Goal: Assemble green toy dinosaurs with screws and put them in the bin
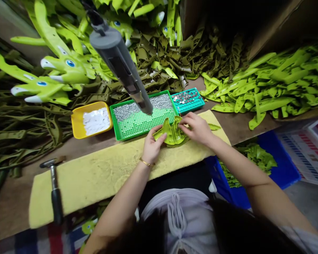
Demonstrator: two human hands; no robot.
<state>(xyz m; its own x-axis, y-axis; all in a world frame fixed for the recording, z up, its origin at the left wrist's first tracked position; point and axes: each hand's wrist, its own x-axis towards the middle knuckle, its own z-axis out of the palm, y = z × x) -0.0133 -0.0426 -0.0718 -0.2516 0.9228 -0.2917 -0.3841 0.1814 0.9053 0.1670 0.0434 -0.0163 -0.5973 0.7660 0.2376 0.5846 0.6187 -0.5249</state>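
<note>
**A:** Where is the lime-green plastic shell (pixel 171 133)?

**B:** It lies on the yellow foam pad (pixel 95 176), at the pad's far edge, just in front of the green tray (pixel 143 124). Both hands are on it.

**A:** And the fingers?

**B:** The left hand (pixel 151 146) has its fingers closed on the shell's near left edge. The right hand (pixel 198 127) has its fingers curled over the shell's right side, gripping it too.

**A:** What sits around it?

**B:** The green tray has small screws (pixel 127 110) heaped at its far end. A teal tray (pixel 201 102) of round metal pieces is just beside it on the right, and a yellow tray (pixel 76 123) of white bits on the left. A grey electric screwdriver (pixel 122 63) hangs with its tip over the green tray. A hammer (pixel 54 183) lies on the desk (pixel 13 201) at the pad's left end. A blue bin (pixel 281 165) of green parts stands low on the right.
</note>
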